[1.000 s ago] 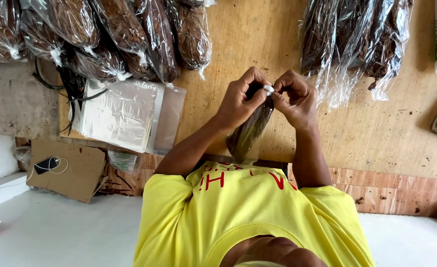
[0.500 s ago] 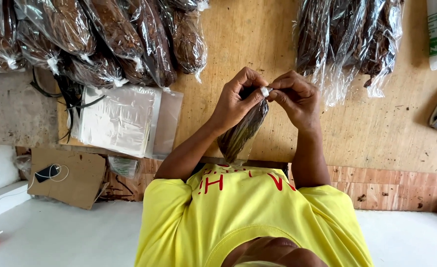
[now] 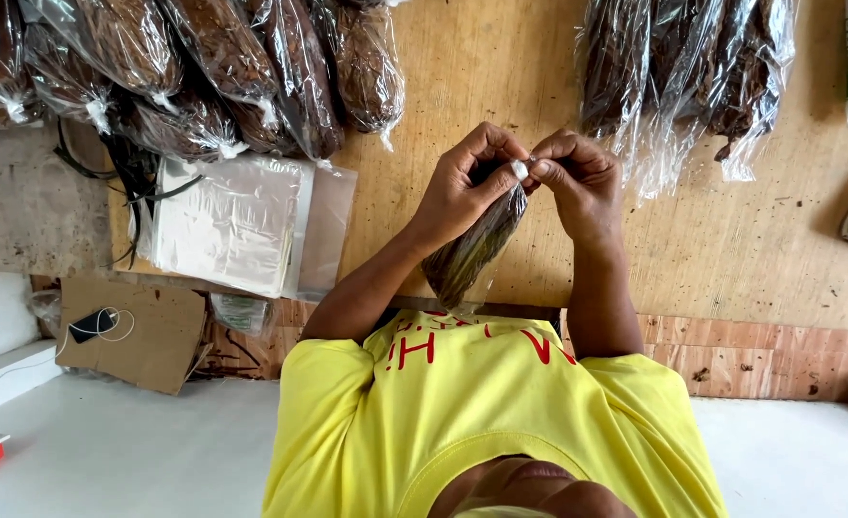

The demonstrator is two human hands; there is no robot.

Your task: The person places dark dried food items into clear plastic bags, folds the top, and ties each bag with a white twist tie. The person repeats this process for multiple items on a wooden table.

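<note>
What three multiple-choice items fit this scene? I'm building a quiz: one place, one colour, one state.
1. The stack of empty clear bags lies: A left of both hands; B right of them; C between them.
2. The shirt is: A blue; B yellow; C grey.
3. The filled packet is: A lying flat; B pinched by both hands; C hanging.
A, it lies beyond the left hand; B, plainly yellow; B, the left and right hand grip its top.
</note>
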